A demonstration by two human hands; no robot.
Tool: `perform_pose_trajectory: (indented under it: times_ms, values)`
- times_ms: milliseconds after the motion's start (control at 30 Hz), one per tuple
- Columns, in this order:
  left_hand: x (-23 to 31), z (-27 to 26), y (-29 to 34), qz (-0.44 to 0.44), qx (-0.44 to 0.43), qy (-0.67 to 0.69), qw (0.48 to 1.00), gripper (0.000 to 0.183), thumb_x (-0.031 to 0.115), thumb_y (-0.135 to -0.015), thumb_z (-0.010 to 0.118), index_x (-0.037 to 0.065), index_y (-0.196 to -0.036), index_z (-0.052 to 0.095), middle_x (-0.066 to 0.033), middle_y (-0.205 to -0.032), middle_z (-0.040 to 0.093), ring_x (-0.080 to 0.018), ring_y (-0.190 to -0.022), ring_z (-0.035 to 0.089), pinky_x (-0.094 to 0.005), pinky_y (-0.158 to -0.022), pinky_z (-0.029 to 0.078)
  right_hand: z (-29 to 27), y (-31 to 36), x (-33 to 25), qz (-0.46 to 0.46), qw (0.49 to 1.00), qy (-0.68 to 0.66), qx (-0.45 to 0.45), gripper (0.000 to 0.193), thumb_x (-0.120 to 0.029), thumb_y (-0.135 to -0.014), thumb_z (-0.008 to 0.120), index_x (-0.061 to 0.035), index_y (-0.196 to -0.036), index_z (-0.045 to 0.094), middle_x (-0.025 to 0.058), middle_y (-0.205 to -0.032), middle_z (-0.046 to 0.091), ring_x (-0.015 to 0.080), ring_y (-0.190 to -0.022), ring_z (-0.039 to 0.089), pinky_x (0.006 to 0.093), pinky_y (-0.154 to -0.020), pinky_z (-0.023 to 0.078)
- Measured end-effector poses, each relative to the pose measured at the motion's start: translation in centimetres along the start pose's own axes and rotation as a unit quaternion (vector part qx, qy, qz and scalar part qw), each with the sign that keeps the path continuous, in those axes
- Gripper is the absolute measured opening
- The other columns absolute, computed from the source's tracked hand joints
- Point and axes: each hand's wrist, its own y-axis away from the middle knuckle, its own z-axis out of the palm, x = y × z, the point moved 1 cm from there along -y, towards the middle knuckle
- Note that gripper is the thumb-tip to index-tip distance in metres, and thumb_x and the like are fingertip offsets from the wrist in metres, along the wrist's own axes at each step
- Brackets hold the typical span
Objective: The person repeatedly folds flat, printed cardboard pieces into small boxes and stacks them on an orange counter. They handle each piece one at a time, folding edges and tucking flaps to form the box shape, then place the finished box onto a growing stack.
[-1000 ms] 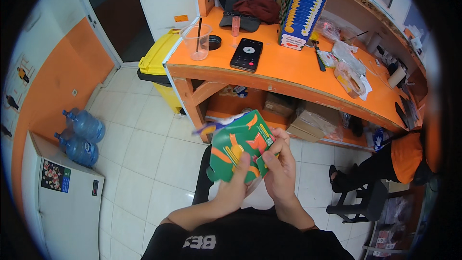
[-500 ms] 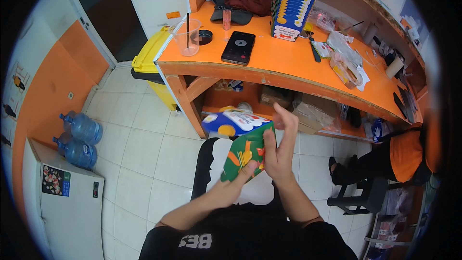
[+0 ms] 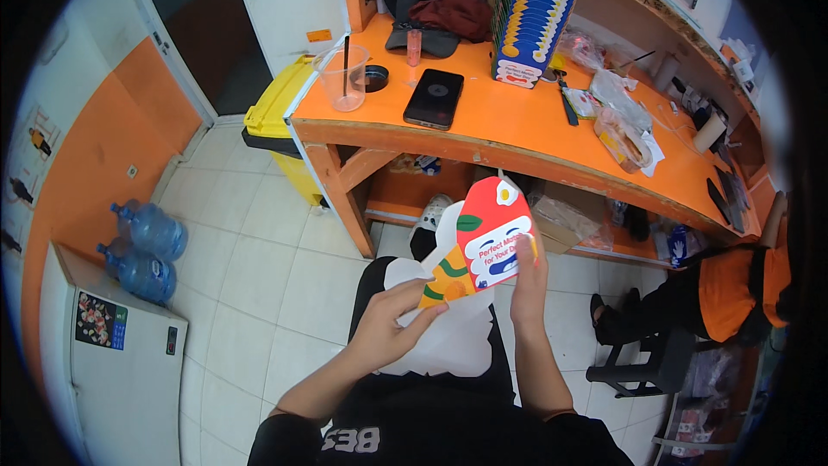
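Observation:
A colourful cardboard food carton (image 3: 490, 229), red, white and yellow-orange with a printed egg and leaf, is held above my lap. My left hand (image 3: 392, 321) pinches its lower left corner between thumb and fingers. Against its right side lies my right hand (image 3: 529, 280), the thumb near the front panel and the other fingers partly hidden behind. White scalloped cardboard sheets (image 3: 448, 349) lie across my lap below the carton. On the orange counter stands a tall stack of nested cartons (image 3: 536, 22) with blue and yellow edges.
The orange counter (image 3: 509, 121) ahead holds a phone (image 3: 434, 98), a plastic cup with a straw (image 3: 343, 82), a cap (image 3: 421, 34) and plastic packaging (image 3: 621, 99). A yellow bin (image 3: 285, 112) and water jugs (image 3: 148, 250) are leftward. Another person (image 3: 724, 293) is beside a black stool (image 3: 647, 362).
The carton has turned, from its green and blue sides to its red and yellow-orange ones. My right hand has come down along its side; my left hand has shifted slightly left.

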Motion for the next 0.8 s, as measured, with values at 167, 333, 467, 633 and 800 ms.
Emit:
perform_pose_trajectory:
  times_ms: [167,333,467,633,800]
  values:
    - [0.1,-0.5,0.2,0.043,0.032,0.067,0.996,0.017,0.003,-0.085,0.067,-0.002,-0.102,0.067,-0.0125,-0.101,0.062,-0.0211,-0.087,0.064,-0.0312,-0.078,0.05,0.4,2.1,-4.4,-0.353,0.874,0.322,-0.091,0.038,-0.017,-0.086,0.067,-0.0071,-0.122,0.061,0.0111,-0.115,0.064,0.0284,-0.117,0.055,0.0497,-0.113,0.019]
    - [0.4,0.7,0.1,0.124,0.193,0.153,0.961,0.048,-0.009,-0.077,0.071,0.0,-0.115,0.042,-0.0117,-0.108,0.042,-0.0208,-0.086,0.066,-0.0247,-0.074,0.051,0.9,3.1,-5.1,-0.216,0.907,0.166,-0.321,0.028,-0.016,-0.086,0.068,-0.0029,-0.112,0.067,0.0112,-0.101,0.07,0.0244,-0.095,0.066,0.0416,-0.099,0.042]
    - [-0.2,2.1,-0.1,0.064,0.325,0.204,0.922,0.069,-0.016,-0.07,0.074,0.005,-0.114,0.025,-0.0109,-0.111,0.034,-0.0196,-0.083,0.066,-0.0229,-0.073,0.053,1.4,3.7,-3.6,-0.08,0.963,0.021,-0.258,0.021,-0.009,-0.089,0.064,0.0049,-0.105,0.068,0.0132,-0.094,0.071,0.0138,-0.077,0.067,0.0234,-0.069,0.053]
    - [-1.0,1.9,1.3,-0.201,0.202,0.528,0.8,0.047,0.007,-0.088,0.066,0.002,-0.125,0.036,-0.013,-0.117,0.05,-0.0212,-0.109,0.058,-0.0308,-0.09,0.05,1.9,4.9,-2.6,-0.074,0.99,0.02,-0.117,0.022,-0.008,-0.092,0.061,0.0032,-0.109,0.068,0.0142,-0.108,0.07,0.02,-0.095,0.069,0.0271,-0.081,0.054]
    - [-0.9,1.1,3.9,-0.327,0.064,0.523,0.785,0.042,0.005,-0.086,0.066,0.0,-0.125,0.05,-0.0135,-0.113,0.062,-0.0233,-0.105,0.063,-0.0347,-0.089,0.052,0.6,5.1,-2.0,-0.298,0.905,0.127,-0.276,0.024,-0.001,-0.084,0.063,-0.0009,-0.107,0.07,0.0127,-0.108,0.07,0.0239,-0.097,0.069,0.0297,-0.081,0.056]
